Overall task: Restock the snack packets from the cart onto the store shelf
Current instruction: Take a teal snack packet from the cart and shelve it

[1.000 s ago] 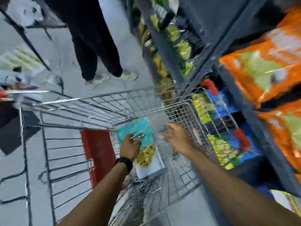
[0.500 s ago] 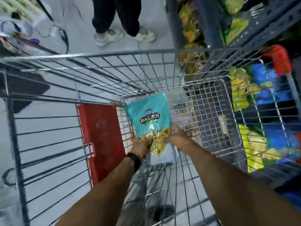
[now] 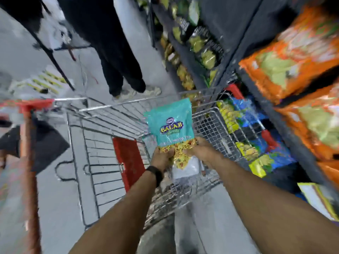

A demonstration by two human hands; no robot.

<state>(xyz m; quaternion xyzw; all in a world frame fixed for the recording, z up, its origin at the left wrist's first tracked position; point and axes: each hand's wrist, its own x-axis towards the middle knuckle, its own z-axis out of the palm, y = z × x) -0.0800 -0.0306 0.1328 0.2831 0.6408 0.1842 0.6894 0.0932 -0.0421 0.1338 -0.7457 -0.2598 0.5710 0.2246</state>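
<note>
Teal snack packet (image 3: 169,121) held upright above the wire cart (image 3: 117,114), 2 hands at its lower edge: left hand (image 3: 162,158) and right hand (image 3: 203,151), each grip closed on it. Store shelf (image 3: 256,85) at right carries orange packets (image 3: 293,57). Second person's legs (image 3: 117,70) stand beyond the cart.

A glossy plastic film is being shown by the teal snack packet (image 3: 169,121) at the centre of the frame, light being caught on its smooth upper face, with a clear window lower down. Bright bare metal wire is being displayed by the cart (image 3: 110,114) across the middle, its finish shiny and smooth; its red flap (image 3: 128,158) is being seen as matt plastic. Shiny crinkled film is being shown by the orange packets (image 3: 293,57) at upper right. A dark matt painted finish is being presented by the shelf (image 3: 244,43). The grey floor (image 3: 60,198) at lower left is being seen as smooth and dull.
</note>
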